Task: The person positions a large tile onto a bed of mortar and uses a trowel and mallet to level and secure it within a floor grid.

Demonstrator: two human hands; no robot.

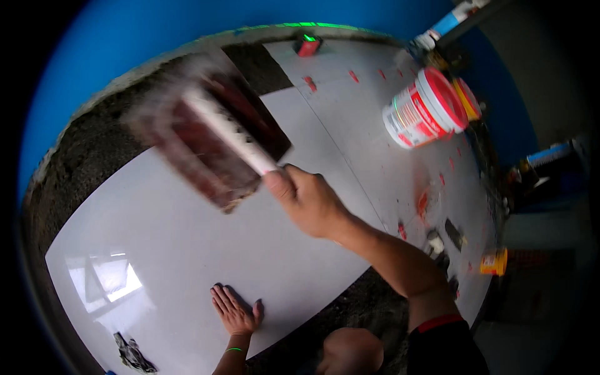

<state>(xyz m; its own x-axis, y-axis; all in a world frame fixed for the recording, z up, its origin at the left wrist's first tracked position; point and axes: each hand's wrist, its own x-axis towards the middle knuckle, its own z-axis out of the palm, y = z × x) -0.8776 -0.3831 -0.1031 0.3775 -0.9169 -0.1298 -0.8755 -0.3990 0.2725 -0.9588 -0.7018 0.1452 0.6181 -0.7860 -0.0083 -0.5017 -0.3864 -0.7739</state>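
Note:
My right hand [309,197] grips the pale bar handle of a broad, reddish-brown rectangular plate tool [200,147]. The tool is blurred at its far left end, and its exact kind cannot be told. It appears raised over the far part of a large glossy white floor tile [187,244]. My left hand [235,312] lies flat on that tile near its front edge, fingers spread and holding nothing. A crumpled grey-and-black cloth or glove [132,353] rests on the tile at the lower left.
Dark mortar bed [94,150] borders the tile beneath a blue wall [150,37]. A red laser level [307,45] casts a green line along the wall. On the laid tiles at right are a white-and-red bucket [415,115], several red clips [354,76] and a small yellow tub [494,262].

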